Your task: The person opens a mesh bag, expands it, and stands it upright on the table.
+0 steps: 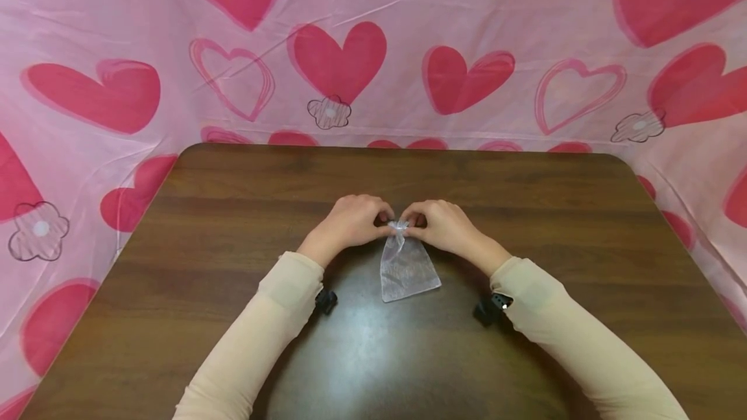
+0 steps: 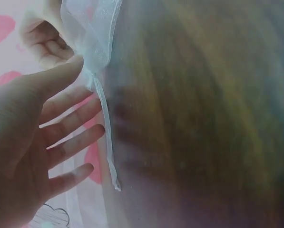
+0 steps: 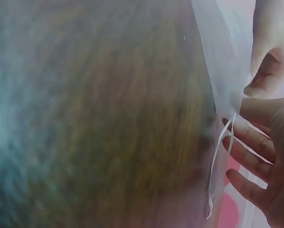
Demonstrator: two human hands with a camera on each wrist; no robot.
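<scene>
A sheer white drawstring pouch lies on the wooden table, its neck gathered and its body spread toward me. From the left, my left hand pinches the gathered neck between thumb and index finger. My right hand pinches the same neck from the right, close to the left fingertips. In the left wrist view a ribbon drawstring trails from the neck past the loosely spread other fingers. Another ribbon loop hangs beside the right fingers in the right wrist view. The pouch looks flat, with no contents visible through the mesh.
The brown wooden table has rounded far corners. Behind it and at both sides hangs a pink cloth printed with red hearts. A small black device sits at the left wrist, and another at the right.
</scene>
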